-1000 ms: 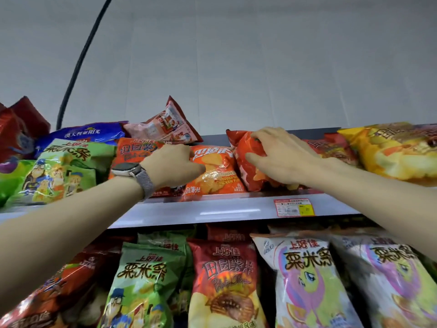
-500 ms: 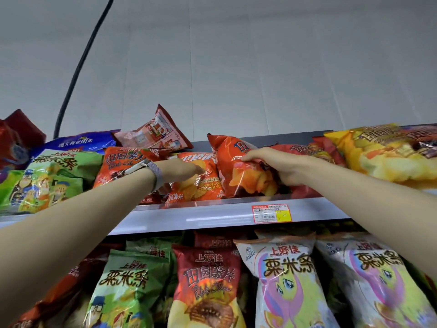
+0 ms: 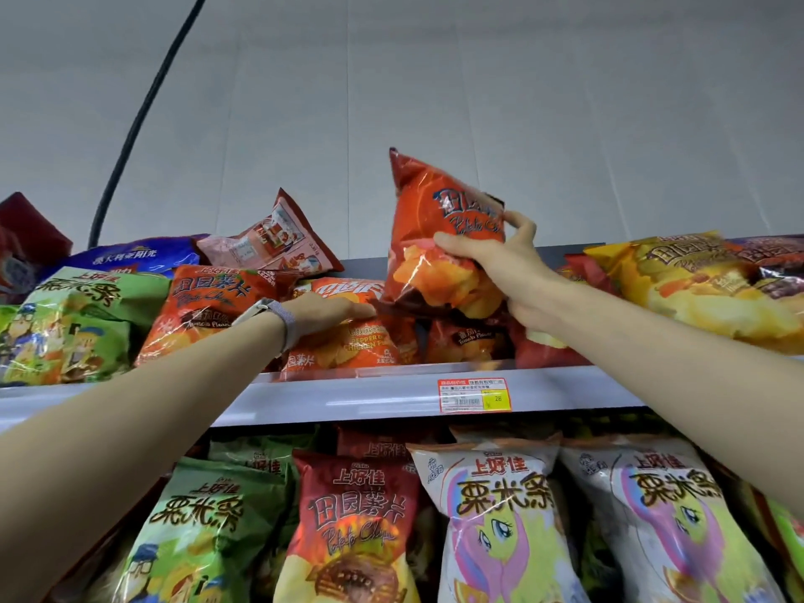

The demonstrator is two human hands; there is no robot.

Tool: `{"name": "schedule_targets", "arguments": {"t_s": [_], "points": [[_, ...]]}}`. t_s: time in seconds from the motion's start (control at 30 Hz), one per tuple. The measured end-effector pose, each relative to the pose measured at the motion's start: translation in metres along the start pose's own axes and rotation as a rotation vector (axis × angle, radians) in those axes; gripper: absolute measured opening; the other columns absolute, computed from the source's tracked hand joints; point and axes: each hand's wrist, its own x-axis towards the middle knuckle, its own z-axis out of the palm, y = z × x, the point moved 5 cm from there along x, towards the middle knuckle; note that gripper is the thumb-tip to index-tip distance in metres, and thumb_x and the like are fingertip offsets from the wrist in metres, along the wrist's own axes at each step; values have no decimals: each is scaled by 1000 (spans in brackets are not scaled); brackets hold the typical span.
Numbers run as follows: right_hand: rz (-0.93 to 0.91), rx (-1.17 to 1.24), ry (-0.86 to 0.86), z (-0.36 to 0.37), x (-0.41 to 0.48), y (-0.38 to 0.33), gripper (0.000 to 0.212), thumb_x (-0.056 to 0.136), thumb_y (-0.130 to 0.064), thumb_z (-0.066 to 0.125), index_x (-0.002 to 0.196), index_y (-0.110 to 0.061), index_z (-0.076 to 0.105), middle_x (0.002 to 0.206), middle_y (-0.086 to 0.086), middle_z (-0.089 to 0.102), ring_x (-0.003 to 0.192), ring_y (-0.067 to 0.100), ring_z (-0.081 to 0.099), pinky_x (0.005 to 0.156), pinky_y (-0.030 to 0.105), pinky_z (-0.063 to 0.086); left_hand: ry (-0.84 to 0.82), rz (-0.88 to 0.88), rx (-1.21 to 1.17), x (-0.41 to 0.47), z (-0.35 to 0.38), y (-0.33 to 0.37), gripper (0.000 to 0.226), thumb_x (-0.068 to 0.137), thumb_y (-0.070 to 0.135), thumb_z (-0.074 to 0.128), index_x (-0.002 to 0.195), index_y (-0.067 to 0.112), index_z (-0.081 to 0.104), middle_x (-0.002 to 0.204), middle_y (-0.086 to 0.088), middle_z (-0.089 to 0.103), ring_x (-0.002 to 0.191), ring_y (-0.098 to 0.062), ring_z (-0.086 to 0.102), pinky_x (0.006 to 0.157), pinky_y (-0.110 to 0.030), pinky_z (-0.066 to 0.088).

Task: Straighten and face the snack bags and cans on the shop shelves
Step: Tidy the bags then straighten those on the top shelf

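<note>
- top shelf (image 3: 383,396): chip bags jumbled along front edge, straightening underway.
- orange potato chip bag (image 3: 428,237): lifted above shelf middle, tilted, label outward.
- right hand (image 3: 500,265): fingers and thumb clamped round it; next, likely stand it upright below.
- left hand (image 3: 333,311): straight fingers pressing pepper chicken bag (image 3: 356,346).

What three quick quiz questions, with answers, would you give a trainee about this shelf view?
1. True or false: the right hand grips the orange chip bag.
2. The left hand rests on: A a green bag, B the pepper chicken bag, C a can.
3. Fill in: the watch is on the ___ wrist.
Key: 1 true; 2 B; 3 left.
</note>
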Motion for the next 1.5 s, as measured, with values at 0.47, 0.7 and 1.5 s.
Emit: {"name": "schedule_targets", "arguments": {"t_s": [0.47,0.7,1.5], "points": [[-85,11,310,-34,7,-30,116,64,-51,93,147,-41,13,132,-3,59,118,24,61,108,49,48,383,294,-431,-8,-61,17,120,48,78,88,143,12,57,128,-5,71,102,-26,73,90,-42,62],[6,-25,135,45,-4,-8,98,81,-40,78,150,-35,8,125,-2,54,115,29,58,107,47,45,597,346,-529,-39,-129,1,111,56,76,85,144,13,57,125,-4,70,104,-26,72,94,-44,61],[247,-152,-80,119,-1,30,91,79,-57,70,149,-16,27,131,13,60,115,31,60,92,42,50,438,459,-329,-65,-119,5,114,57,79,85,149,27,43,128,4,68,106,-22,73,93,-48,61]]}}
